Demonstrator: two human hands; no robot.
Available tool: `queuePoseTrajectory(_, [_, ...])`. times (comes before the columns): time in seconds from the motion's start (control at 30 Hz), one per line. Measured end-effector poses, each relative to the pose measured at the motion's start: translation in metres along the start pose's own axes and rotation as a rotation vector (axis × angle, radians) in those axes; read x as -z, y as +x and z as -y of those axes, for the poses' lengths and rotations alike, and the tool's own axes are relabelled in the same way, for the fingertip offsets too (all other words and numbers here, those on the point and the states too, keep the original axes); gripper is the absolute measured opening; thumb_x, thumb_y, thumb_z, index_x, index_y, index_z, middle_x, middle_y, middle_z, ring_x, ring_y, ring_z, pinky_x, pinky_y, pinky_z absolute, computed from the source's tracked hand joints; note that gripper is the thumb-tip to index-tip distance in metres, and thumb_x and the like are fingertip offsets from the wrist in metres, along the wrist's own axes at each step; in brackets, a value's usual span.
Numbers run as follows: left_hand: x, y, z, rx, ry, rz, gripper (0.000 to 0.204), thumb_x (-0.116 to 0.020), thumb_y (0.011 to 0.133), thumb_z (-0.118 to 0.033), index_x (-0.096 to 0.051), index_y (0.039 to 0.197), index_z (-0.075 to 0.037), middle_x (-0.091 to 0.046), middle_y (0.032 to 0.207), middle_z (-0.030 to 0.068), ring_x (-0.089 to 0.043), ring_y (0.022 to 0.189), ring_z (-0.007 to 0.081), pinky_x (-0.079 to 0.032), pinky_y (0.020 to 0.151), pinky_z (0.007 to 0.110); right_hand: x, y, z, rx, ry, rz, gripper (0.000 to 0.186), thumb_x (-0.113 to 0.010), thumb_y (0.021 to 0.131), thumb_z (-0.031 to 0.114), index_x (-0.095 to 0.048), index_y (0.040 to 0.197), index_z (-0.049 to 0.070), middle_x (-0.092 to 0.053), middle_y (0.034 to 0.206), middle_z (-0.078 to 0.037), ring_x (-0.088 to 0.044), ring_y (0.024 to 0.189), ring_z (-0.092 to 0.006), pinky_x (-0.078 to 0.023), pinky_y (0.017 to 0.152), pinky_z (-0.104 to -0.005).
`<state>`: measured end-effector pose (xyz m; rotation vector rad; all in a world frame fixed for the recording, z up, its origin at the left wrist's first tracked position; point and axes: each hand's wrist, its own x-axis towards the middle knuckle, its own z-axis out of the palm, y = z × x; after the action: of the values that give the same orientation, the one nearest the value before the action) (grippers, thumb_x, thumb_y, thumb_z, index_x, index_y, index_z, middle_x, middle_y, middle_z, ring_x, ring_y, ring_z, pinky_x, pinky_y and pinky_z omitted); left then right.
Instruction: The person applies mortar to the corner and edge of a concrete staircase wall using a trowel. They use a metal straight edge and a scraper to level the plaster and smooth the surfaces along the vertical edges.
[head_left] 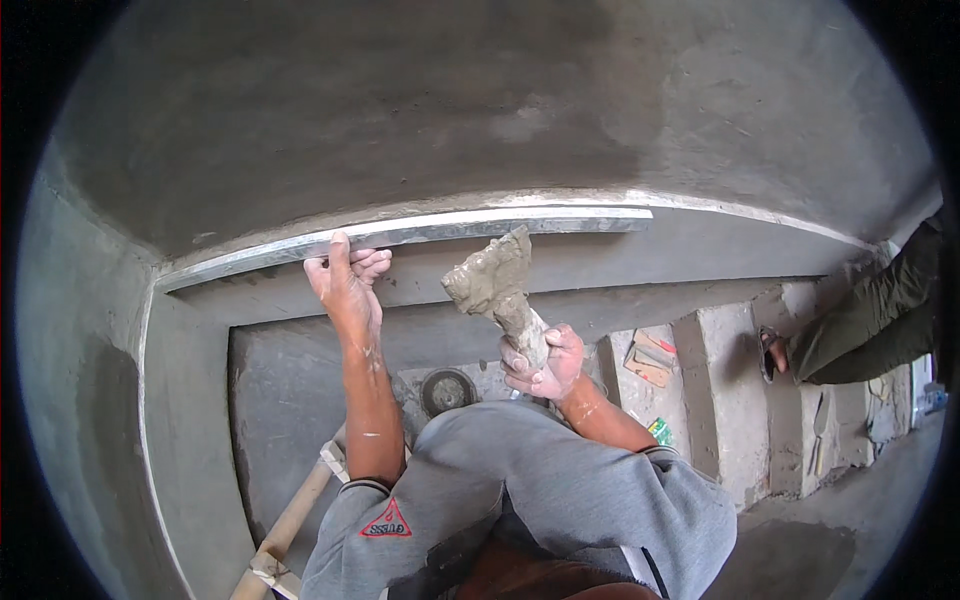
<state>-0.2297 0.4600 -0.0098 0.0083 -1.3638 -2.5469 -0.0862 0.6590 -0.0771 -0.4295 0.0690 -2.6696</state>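
Note:
A long metal straightedge point(430, 232) lies along the lower edge of the grey plastered wall point(420, 110). My left hand point(350, 278) grips it left of its middle, the thumb on its upper face and the fingers curled beneath. In my right hand point(548, 365) is a trowel point(522, 325) held by its handle, raised just below the bar's right part. Wet grey mortar point(492, 272) covers its blade and hides the blade's outline. The mortar and the bar look close, but whether they touch I cannot tell. Pale dust coats both hands.
Below stands a dark round bucket point(447, 393) with grey contents. A wooden pole frame point(300, 505) rises at lower left. Concrete stairs point(715, 350) on the right carry a brown paper-like piece point(652, 357) and another trowel point(819, 430). Another person's leg point(870, 300) is at far right.

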Motion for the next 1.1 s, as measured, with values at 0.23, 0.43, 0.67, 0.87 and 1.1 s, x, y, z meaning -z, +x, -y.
queuePoseTrajectory(0.23, [0.010,0.001,0.000,-0.025,0.015,-0.008,0.039,-0.057,0.087,-0.023,-0.028,0.101,-0.002,-0.053,0.075,0.0161,-0.062,0.058,0.0244,-0.054,0.050,0.028,0.003,0.000,-0.003,0.003,-0.013,-0.023,0.055,-0.049,0.074,0.028,-0.040,0.123,0.005,-0.052,0.084,-0.022,-0.046,0.050,-0.0179,-0.042,0.046,-0.0318])
queuePoseTrajectory(0.43, [0.012,0.001,-0.006,-0.004,0.060,0.065,0.042,-0.057,0.088,-0.028,-0.032,0.104,0.002,-0.054,0.077,0.0174,-0.062,0.060,0.0232,-0.055,0.051,0.028,-0.023,0.012,0.007,0.079,-0.211,0.011,0.047,-0.044,0.080,0.030,-0.045,0.122,0.007,-0.049,0.080,-0.014,-0.043,0.049,-0.0147,-0.040,0.045,-0.0278])
queuePoseTrajectory(0.67, [0.032,0.007,-0.011,0.034,0.070,0.128,0.042,-0.051,0.090,-0.033,-0.035,0.103,0.003,-0.059,0.080,0.0202,-0.063,0.061,0.0215,-0.053,0.050,0.027,-0.045,0.043,0.008,0.145,-0.425,-0.025,0.054,-0.046,0.082,0.029,-0.034,0.128,0.005,-0.053,0.088,-0.021,-0.045,0.051,-0.0166,-0.038,0.044,-0.0270])
queuePoseTrajectory(0.87, [0.053,0.018,-0.015,0.066,0.181,0.145,0.039,-0.049,0.091,-0.036,-0.047,0.095,0.003,-0.062,0.080,0.0162,-0.063,0.063,0.0176,-0.049,0.052,0.023,-0.073,0.097,-0.016,0.122,-0.883,-0.062,0.059,-0.048,0.082,0.032,-0.034,0.129,-0.001,-0.054,0.087,-0.021,-0.047,0.051,-0.0146,-0.039,0.044,-0.0258])
queuePoseTrajectory(1.1, [0.064,0.024,-0.016,0.035,0.210,0.183,0.037,-0.053,0.088,-0.037,-0.055,0.087,0.001,-0.063,0.074,0.0101,-0.060,0.058,0.0119,-0.046,0.050,0.022,-0.107,0.182,-0.056,0.024,-1.359,-0.018,0.051,-0.050,0.081,0.024,-0.043,0.125,-0.003,-0.056,0.089,-0.012,-0.047,0.061,-0.0106,-0.039,0.054,-0.0238])
